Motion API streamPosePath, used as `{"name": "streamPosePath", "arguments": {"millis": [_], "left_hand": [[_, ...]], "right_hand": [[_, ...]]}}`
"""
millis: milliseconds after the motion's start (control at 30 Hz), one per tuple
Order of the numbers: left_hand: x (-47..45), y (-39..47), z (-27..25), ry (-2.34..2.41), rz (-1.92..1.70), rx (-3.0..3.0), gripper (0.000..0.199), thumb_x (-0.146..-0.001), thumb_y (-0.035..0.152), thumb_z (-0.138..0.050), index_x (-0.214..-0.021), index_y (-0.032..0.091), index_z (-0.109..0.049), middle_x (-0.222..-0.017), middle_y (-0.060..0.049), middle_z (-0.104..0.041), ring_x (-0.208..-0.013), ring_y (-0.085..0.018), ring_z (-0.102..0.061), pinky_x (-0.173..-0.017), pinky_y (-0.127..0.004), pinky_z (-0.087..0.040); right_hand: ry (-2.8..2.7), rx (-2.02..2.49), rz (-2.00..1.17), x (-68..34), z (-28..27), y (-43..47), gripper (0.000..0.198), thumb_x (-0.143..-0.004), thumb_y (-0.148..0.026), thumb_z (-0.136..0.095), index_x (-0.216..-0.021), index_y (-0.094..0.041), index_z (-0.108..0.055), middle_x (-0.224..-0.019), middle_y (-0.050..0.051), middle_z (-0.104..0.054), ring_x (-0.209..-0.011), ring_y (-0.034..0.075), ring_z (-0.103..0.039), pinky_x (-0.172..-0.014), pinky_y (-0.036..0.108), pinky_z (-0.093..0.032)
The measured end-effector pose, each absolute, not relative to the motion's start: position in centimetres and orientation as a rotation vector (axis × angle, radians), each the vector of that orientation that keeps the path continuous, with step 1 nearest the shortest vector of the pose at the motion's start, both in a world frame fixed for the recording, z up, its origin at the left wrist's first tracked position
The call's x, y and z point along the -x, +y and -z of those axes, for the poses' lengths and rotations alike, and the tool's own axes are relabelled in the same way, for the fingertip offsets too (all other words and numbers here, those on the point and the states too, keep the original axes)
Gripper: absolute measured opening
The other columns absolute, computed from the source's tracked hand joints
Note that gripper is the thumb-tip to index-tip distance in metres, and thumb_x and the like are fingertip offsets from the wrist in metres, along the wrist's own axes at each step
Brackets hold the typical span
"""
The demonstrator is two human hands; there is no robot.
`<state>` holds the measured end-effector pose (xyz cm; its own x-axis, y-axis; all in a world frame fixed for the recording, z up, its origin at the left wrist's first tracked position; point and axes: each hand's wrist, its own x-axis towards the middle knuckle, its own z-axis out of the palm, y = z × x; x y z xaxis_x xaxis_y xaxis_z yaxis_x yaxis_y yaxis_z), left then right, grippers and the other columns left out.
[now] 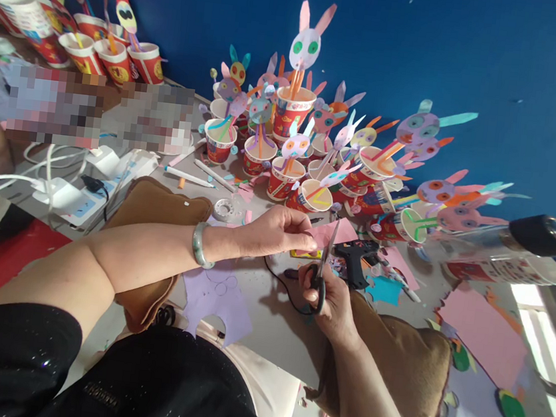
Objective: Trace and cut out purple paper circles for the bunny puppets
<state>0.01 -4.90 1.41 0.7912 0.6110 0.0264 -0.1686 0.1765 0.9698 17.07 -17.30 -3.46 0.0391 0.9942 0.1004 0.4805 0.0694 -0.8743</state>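
my left hand (283, 230) is closed down to a pinch, thumb and fingertips together, and seems to have the near edge of a piece of pink paper (343, 231) between them. the paper is just above the table (267, 301) or resting on it, i can't tell which, right beside the black glue gun (355, 261). my right hand (333, 305) is curled around the handles of the scissors (321, 274), blades pointing up and away from me, across the paper as i look down on it. i can't tell how far apart the blades are, or whether they touch it.

the paper should be next to weightless, thin and a bit stiff, not slippery, but quick to crease or tear, so i'd hold it lightly by an edge, well back from the blades. the scissors ought to feel firm and light, best held by the loops. a purple sheet (195, 296) with circles drawn on it lies nearer me, and paper cups (284, 181) with rabbit-eared figures crowd the far side.
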Motion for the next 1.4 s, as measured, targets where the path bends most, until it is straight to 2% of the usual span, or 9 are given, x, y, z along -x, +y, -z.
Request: {"name": "streamPosePath", "arguments": {"millis": [700,1400], "left_hand": [[0.05,-4.81,-1.65,0.45,-0.59,-1.254,0.019,-0.071,0.024,-0.068,-0.065,0.015,-0.053,-0.06,0.005,-0.051,-0.057,-0.005,-0.047,-0.056,-0.02,-0.037],[0.02,-4.57,-1.28,0.457,-0.643,-1.253,0.015,-0.071,0.02,-0.068,-0.065,0.014,-0.056,-0.063,0.003,-0.056,-0.061,-0.005,-0.049,-0.057,-0.019,-0.038]], "right_hand": [[-1.544,1.53,-0.852,-17.19,3.43,-17.26,0.066,-0.07,-0.087,-0.057,-0.064,-0.021,-0.051,-0.068,0.004,-0.057,-0.068,0.019,-0.05,-0.062,0.031,-0.039],[-1.546,1.518,-0.854,-17.48,3.8,-17.42,0.064,-0.072,-0.085,-0.058,-0.066,-0.021,-0.057,-0.069,0.005,-0.06,-0.068,0.019,-0.053,-0.062,0.032,-0.043]]}}
